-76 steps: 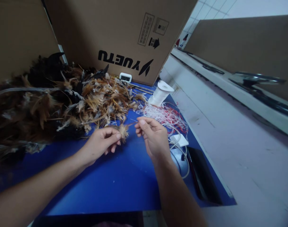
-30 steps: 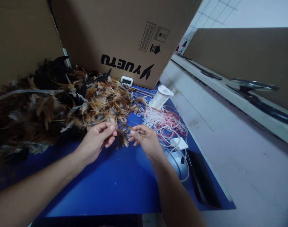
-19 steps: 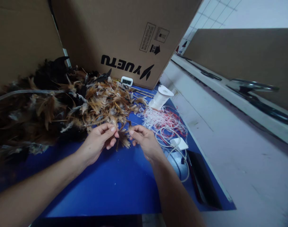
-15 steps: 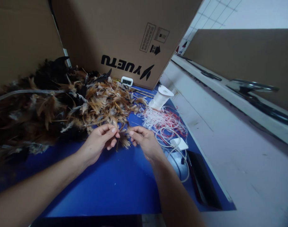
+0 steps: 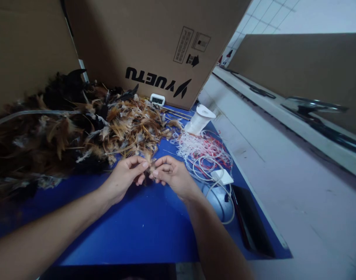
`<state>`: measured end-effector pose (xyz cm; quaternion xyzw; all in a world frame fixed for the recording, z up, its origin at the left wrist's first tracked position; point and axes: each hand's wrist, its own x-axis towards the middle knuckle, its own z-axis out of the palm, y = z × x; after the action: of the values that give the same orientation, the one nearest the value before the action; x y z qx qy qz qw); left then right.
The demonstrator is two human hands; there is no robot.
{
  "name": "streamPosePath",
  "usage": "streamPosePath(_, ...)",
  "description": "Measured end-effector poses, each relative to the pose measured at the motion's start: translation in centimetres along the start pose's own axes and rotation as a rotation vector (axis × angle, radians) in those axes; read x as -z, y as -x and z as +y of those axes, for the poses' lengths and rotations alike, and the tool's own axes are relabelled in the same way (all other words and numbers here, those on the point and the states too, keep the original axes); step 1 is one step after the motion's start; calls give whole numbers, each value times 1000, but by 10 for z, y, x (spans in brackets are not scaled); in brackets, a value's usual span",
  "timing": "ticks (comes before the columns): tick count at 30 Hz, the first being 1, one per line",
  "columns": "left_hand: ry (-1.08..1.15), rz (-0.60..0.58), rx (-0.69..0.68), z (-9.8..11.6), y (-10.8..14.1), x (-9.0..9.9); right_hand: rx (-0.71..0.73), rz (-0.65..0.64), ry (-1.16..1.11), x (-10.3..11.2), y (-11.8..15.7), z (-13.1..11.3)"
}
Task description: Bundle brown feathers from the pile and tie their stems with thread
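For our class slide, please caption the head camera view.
Two bare hands pinch a small feather tuft beside a brown feather pile on a blue table.

Fingers point(image 5: 141, 167) partly hide the feather tuft point(image 5: 150, 167) (blurred), and 2 forearms point(image 5: 64, 220) are cut off.

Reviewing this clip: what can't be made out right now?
All in the head view:
- Feather tuft: partly hidden by the fingers of the left hand and right hand.
- Digits on the white device: too small.
- Small print on the cardboard box: too small.
- Feather pile: cut off by the left edge.
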<state>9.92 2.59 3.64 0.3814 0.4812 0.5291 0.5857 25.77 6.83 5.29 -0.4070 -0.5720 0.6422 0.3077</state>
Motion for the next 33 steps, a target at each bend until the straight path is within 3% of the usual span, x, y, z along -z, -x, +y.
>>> streamPosePath(8,-31,47,11,1,-1,2,16,-43,6,-1,1,-2)
streamPosePath(14,-79,106,-48,3,-2,2,58,67,85,4,-2,1)
streamPosePath(22,-198,29,-78,2,-1,2,43,35,72,-4,-2,4)
streamPosePath(33,-267,98,-73,0,-6,5,91,320,-115,15,-9,-1)
